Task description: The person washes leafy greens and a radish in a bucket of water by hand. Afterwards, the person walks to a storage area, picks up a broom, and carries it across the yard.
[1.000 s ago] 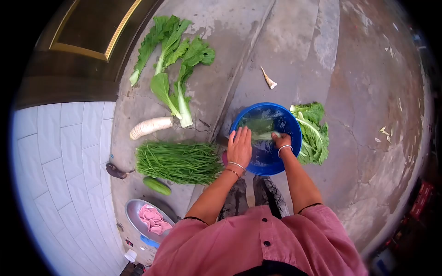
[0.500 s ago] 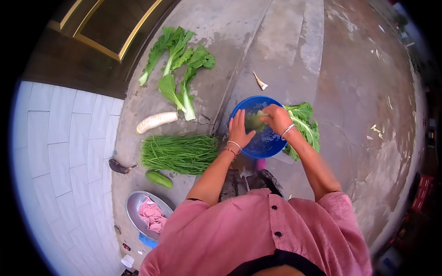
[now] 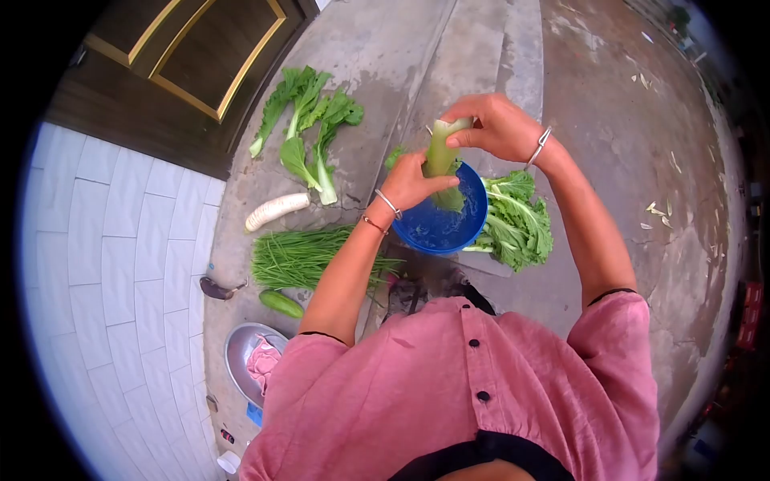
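The right hand (image 3: 499, 128) is closed in a pinch, thumb against fingers, on the pale cut end of a leafy stalk (image 3: 440, 157). The left hand (image 3: 413, 186) is partly closed about the same stalk lower down, thumb laid across its near face; the fingers behind are largely hidden, and firmness of grip cannot be determined. The stalk stands nearly upright over a blue basin (image 3: 437, 250) containing water (image 3: 433, 228), cut end uppermost and green part downward; whether its lower end touches the water cannot be confirmed.

Leafy greens (image 3: 517, 226) lie on the floor (image 3: 385, 104) against the basin's right side. On the person's left, also on the floor, are several long leaves (image 3: 311, 104), a white radish (image 3: 277, 210), a bundle of thin green stems (image 3: 297, 258), a cucumber (image 3: 281, 303) and a dark eggplant (image 3: 216, 289). Nearer the person stands a metal bowl (image 3: 237, 353) holding a pink cloth (image 3: 261, 361).
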The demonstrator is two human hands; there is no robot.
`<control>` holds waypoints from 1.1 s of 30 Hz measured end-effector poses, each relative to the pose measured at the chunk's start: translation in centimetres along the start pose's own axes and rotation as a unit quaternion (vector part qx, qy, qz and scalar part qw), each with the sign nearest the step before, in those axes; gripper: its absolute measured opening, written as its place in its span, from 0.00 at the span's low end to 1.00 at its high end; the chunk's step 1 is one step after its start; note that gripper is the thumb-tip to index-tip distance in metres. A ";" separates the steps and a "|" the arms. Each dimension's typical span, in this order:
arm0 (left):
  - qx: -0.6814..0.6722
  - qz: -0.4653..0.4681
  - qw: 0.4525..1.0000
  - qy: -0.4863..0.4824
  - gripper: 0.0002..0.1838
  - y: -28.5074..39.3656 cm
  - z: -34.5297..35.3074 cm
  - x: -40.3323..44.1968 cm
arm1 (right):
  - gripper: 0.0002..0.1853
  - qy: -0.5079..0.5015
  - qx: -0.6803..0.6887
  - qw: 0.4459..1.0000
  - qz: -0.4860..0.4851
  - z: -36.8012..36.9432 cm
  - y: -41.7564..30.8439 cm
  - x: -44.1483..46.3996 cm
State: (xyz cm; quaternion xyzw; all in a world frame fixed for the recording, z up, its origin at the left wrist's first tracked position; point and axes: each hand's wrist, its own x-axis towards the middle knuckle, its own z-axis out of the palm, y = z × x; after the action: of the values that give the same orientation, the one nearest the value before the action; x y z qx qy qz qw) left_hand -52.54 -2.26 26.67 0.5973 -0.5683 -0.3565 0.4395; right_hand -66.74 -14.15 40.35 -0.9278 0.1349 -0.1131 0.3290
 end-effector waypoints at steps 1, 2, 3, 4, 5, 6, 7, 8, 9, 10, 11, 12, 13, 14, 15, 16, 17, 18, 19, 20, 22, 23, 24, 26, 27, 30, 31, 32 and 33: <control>-0.012 0.002 1.000 0.016 0.22 0.9 0.2 -0.2 | 0.16 -0.001 -0.005 1.000 -0.011 -0.2 0.0 -0.2; -0.025 0.005 0.999 0.034 0.22 1.4 0.3 -0.3 | 0.16 -0.003 -0.010 1.000 -0.022 -0.3 0.0 -0.3; -0.023 0.007 0.999 0.035 0.22 1.4 0.6 -0.2 | 0.16 -0.001 -0.011 1.000 -0.024 -0.5 0.1 -0.5; -0.031 0.013 0.999 0.038 0.22 1.1 0.8 -0.1 | 0.16 0.003 -0.006 0.999 -0.034 -0.7 0.2 -0.7; -0.039 0.017 0.998 0.041 0.22 1.0 1.0 -0.1 | 0.16 0.006 -0.001 0.999 -0.043 -0.7 0.3 -1.0; -0.036 0.017 0.998 0.041 0.22 1.7 1.0 -0.2 | 0.16 0.007 0.000 0.999 -0.045 -0.7 0.6 -1.1; -0.044 0.006 0.998 0.051 0.20 2.4 1.0 -0.3 | 0.18 0.041 0.083 0.995 -0.036 -0.4 1.0 -1.3; -0.051 -0.006 0.997 0.061 0.19 3.1 1.0 -0.5 | 0.19 0.074 0.166 0.983 -0.027 0.0 1.4 -1.5; -0.050 -0.005 0.997 0.062 0.19 3.6 1.0 -0.5 | 0.19 0.075 0.167 0.983 -0.029 0.2 1.9 -1.7; -0.052 -0.015 0.995 0.082 0.18 4.1 1.0 -0.6 | 0.24 0.126 0.183 0.975 -0.028 0.5 2.3 -1.9; -0.053 -0.025 0.993 0.102 0.17 4.7 1.0 -0.5 | 0.28 0.178 0.199 0.963 -0.027 0.7 2.8 -2.2; -0.051 -0.024 0.993 0.104 0.17 5.5 1.1 -0.5 | 0.28 0.178 0.199 0.963 -0.030 1.1 3.2 -2.6; -0.056 -0.024 0.990 0.124 0.16 6.4 1.2 -0.6 | 0.32 0.184 0.176 0.967 0.003 1.7 3.6 -3.2; -0.061 -0.025 0.988 0.143 0.16 7.0 1.4 -0.5 | 0.35 0.190 0.152 0.969 0.037 2.3 3.8 -3.8; -0.060 -0.025 0.988 0.143 0.16 7.4 1.4 -0.4 | 0.35 0.190 0.153 0.969 0.036 2.8 3.7 -4.2; -0.029 -0.020 0.987 0.155 0.15 7.7 1.5 -0.3 | 0.37 0.159 0.166 0.972 0.051 3.4 3.5 -4.5; 0.001 -0.015 0.986 0.166 0.14 8.0 1.8 -0.1 | 0.38 0.128 0.180 0.973 0.067 3.8 3.3 -4.8; 0.001 -0.015 0.986 0.164 0.14 8.7 2.2 0.1 | 0.36 0.138 0.185 0.972 0.052 4.1 2.8 -5.1; 0.012 0.009 0.983 0.184 0.13 9.5 2.8 0.4 | 0.36 0.139 0.185 0.971 0.054 4.1 2.4 -5.3; 0.023 0.031 0.979 0.202 0.12 10.3 3.3 0.5 | 0.35 0.155 0.184 0.969 0.051 3.9 1.9 -5.6; 0.043 0.045 0.975 0.213 0.11 11.2 4.0 0.8 | 0.34 0.173 0.183 0.967 0.049 3.2 0.8 -6.1; 0.065 0.057 0.970 0.226 0.10 11.6 4.3 1.0 | 0.33 0.182 0.208 0.960 0.049 2.7 0.0 -6.4; 0.065 0.058 0.970 0.225 0.10 11.9 4.7 1.3 | 0.31 0.190 0.233 0.953 0.048 2.3 -0.3 -6.5; 0.127 0.139 0.946 0.263 0.09 12.5 5.4 1.9 | 0.30 0.222 0.217 0.950 0.039 2.2 0.2 -6.5; 0.127 0.138 0.947 0.262 0.09 12.8 5.7 2.2 | 0.28 0.253 0.200 0.946 0.030 2.1 0.3 -6.6; 0.150 0.185 0.936 0.260 0.09 13.6 6.5 3.1 | 0.29 0.246 0.165 0.954 0.057 0.7 0.3 -7.4; 0.128 0.176 0.942 0.255 0.09 13.9 6.8 3.3 | 0.29 0.246 0.165 0.953 0.059 0.5 0.4 -7.8; 0.107 0.167 0.948 0.251 0.10 14.2 7.2 3.5 | 0.28 0.256 0.158 0.952 0.058 0.2 0.5 -8.1; 0.106 0.166 0.948 0.249 0.10 14.5 7.5 3.7 | 0.26 0.266 0.150 0.950 0.056 -0.1 0.8 -8.4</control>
State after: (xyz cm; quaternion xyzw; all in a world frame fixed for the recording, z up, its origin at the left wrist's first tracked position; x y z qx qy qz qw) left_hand -64.40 -6.39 37.71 0.6073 -0.5666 -0.0560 0.5541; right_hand -74.82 -12.03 38.93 -0.7947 0.2510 -0.3562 0.4226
